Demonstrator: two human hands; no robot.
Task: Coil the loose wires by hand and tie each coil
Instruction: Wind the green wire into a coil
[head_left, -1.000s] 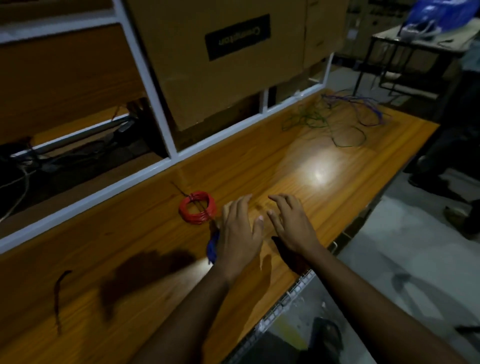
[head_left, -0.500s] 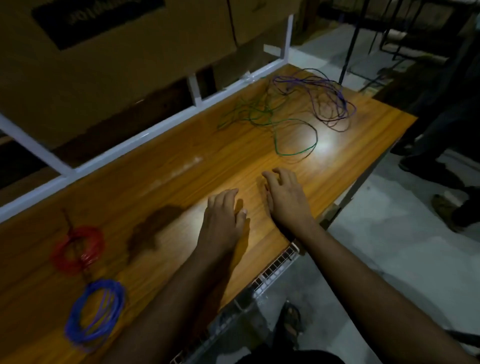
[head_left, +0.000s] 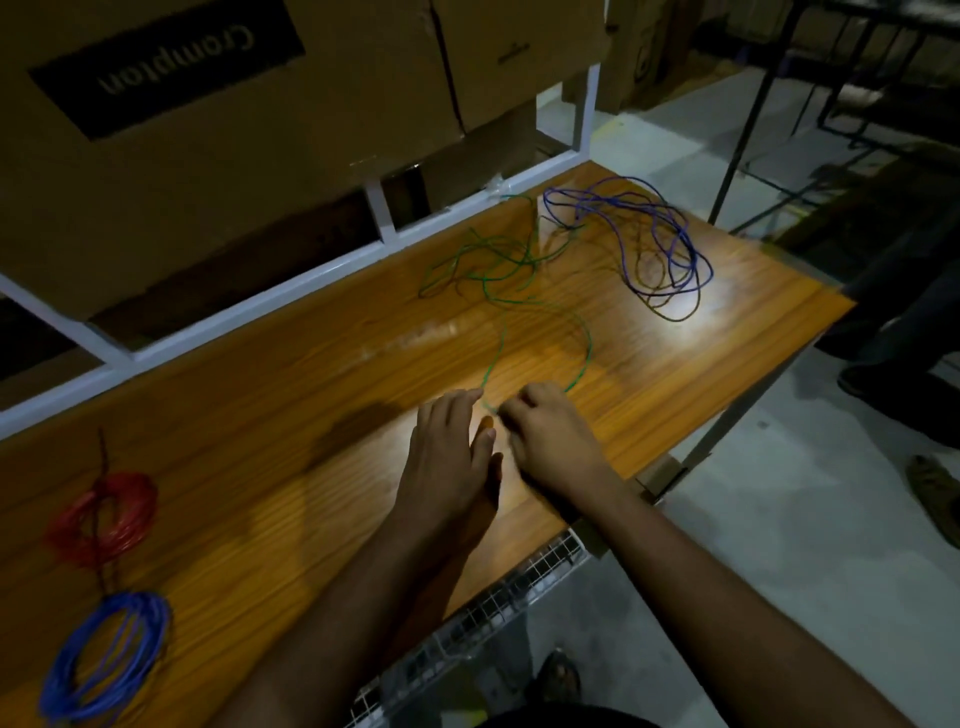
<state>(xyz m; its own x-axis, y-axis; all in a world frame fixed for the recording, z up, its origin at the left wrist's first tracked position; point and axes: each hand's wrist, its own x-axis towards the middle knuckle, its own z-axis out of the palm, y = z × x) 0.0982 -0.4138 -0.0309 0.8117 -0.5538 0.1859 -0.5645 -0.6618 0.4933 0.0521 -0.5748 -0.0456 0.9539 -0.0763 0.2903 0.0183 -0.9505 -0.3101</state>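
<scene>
So the finished blue wire coil (head_left: 104, 657) and red wire coil (head_left: 104, 514) are now left behind at the near left. The near end of the loose green wire (head_left: 540, 306) has just been pinched by the curled right hand (head_left: 545, 441), while the left hand (head_left: 447, 457) is kept flat and empty beside it. Farther back, the tangled purple wire (head_left: 654, 244) is still waiting.

The scene is dim. Glare pools on the desk (head_left: 675, 322) near its far right corner. Edges bend; hands blur slightly.
</scene>
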